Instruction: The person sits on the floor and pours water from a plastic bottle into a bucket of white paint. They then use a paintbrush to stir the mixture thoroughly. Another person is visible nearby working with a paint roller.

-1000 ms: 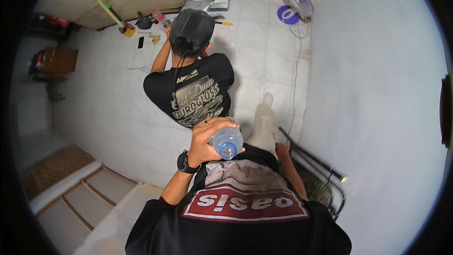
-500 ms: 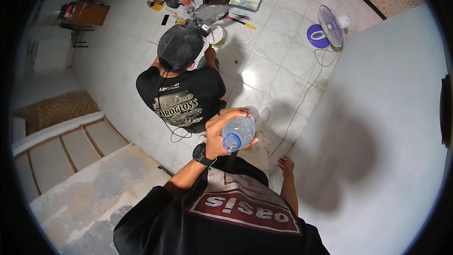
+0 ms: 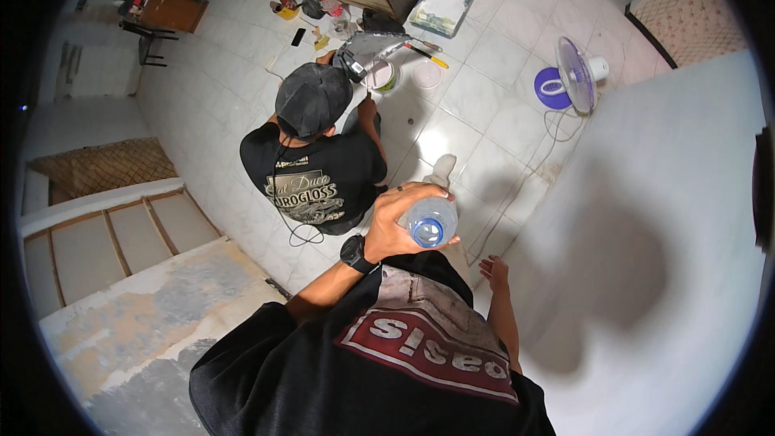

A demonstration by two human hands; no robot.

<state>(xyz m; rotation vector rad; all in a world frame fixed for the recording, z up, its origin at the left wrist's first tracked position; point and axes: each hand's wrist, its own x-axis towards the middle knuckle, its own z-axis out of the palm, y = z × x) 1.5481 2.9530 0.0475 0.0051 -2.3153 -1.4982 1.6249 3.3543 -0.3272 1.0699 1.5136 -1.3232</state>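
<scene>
The pale tiled floor (image 3: pixel 484 117) is spreading across most of the view, with the grey-white wall (image 3: pixel 702 258) rising along the right and catching a dark shadow. On the floor ahead, a co-worker (image 3: pixel 311 178) in a black cap and printed black shirt is crouching, back turned, one hand reaching down beside a tub (image 3: pixel 391 83) of pale paint. A fan (image 3: pixel 575 73) with a purple base is standing near the wall, apart from them. A shallow tray (image 3: pixel 441 10) is lying beyond the tub, and a pale round lid (image 3: pixel 428 74) just beside it.

Close to the body, the clear bottle (image 3: pixel 438 211) is being held in front of the person's waist, its blue-ringed mouth pointing up toward the head. The left hand (image 3: pixel 394 226) is wrapping around its side, fingers curling over the far face and thumb showing at the near right. The right hand (image 3: pixel 494 272) is hanging near the wall, bare, its fingers loosely spread.

The step in hand seems to be simply holding the bottle. Since the mouth is apparently lacking a cap, any next move is probably calling for a steady, upright grip, with the right hand being available for helping.
</scene>
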